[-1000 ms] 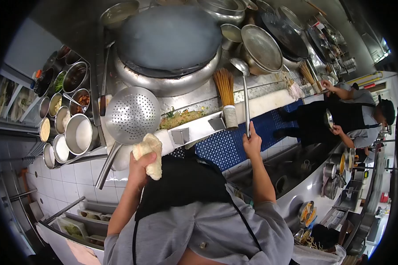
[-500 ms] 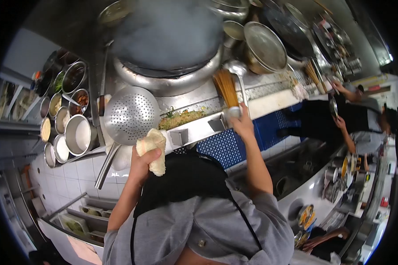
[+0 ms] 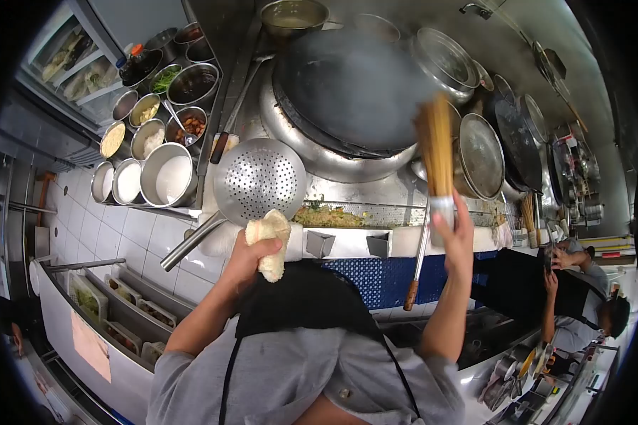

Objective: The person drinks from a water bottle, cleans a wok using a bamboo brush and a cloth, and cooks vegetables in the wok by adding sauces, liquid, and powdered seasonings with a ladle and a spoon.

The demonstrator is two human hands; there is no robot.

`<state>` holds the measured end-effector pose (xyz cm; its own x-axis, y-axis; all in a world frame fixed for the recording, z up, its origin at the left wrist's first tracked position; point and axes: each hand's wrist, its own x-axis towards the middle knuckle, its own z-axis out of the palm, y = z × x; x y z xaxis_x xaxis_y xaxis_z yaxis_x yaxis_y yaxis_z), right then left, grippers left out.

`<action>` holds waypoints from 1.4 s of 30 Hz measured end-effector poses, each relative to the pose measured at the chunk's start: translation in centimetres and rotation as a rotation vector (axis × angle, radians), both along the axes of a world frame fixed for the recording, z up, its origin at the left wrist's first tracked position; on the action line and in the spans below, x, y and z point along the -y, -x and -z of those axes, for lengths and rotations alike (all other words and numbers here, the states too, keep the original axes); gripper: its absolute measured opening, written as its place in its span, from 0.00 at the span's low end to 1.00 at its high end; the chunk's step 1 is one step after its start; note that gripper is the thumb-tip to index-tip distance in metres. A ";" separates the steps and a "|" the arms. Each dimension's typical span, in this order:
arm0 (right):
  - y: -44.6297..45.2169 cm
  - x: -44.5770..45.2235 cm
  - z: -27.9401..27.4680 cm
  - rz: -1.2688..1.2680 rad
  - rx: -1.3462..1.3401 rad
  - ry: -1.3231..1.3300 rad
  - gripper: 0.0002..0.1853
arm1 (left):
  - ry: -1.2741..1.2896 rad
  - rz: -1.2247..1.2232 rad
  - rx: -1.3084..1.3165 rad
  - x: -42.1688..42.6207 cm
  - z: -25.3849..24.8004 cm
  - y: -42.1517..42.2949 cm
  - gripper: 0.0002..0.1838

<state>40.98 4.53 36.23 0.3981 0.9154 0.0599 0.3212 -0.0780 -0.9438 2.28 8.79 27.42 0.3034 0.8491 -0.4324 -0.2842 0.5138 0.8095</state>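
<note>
Brush (image 3: 436, 152) in right hand (image 3: 459, 239), near edge of wok (image 3: 344, 99).

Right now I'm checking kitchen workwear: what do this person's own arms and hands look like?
The left hand and right hand are bare, without gloves. Short, plain grey sleeves leave the forearms uncovered; no watch or bracelet shows.

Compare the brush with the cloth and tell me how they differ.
The brush is long and straight; the cloth is shorter and bunched up. The brush has stiff-looking brown bristles and a pale wrap, while the cloth looks soft and mostly cream. The right hand grips the brush; the left hand grips the cloth. Both are held.
</note>
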 end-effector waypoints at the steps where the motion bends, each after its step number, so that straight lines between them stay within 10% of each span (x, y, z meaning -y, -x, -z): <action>1: -0.3 -3.1 -1.2 -0.136 0.166 -0.027 0.36 | 0.001 0.008 0.003 0.1 0.2 -0.1 0.24; 7: 4.0 -19.0 -4.2 -0.509 0.814 0.425 0.29 | -0.034 -0.054 -0.014 1.7 0.1 0.7 0.27; 15: 10.4 -35.9 3.3 -0.014 0.443 0.325 0.30 | 0.004 -0.307 -0.053 3.7 0.1 1.9 0.30; 21: 11.8 -27.6 1.7 -0.378 0.535 0.255 0.29 | 0.041 -0.556 0.023 4.9 0.0 3.0 0.28; 28: 11.3 -34.7 0.4 -0.069 0.207 0.336 0.31 | 0.031 -0.413 -0.017 3.0 0.2 2.1 0.29; 34: 11.0 -27.3 1.2 -0.448 0.668 0.126 0.32 | 0.067 -0.432 0.076 3.5 -1.1 3.7 0.28; 38: 8.1 -36.4 4.2 -0.115 0.673 0.215 0.29 | 0.057 -0.412 0.036 3.2 0.1 4.0 0.25; 42: 11.4 -33.5 1.5 -0.163 0.369 0.392 0.31 | -0.014 -0.346 0.015 2.1 0.0 3.1 0.23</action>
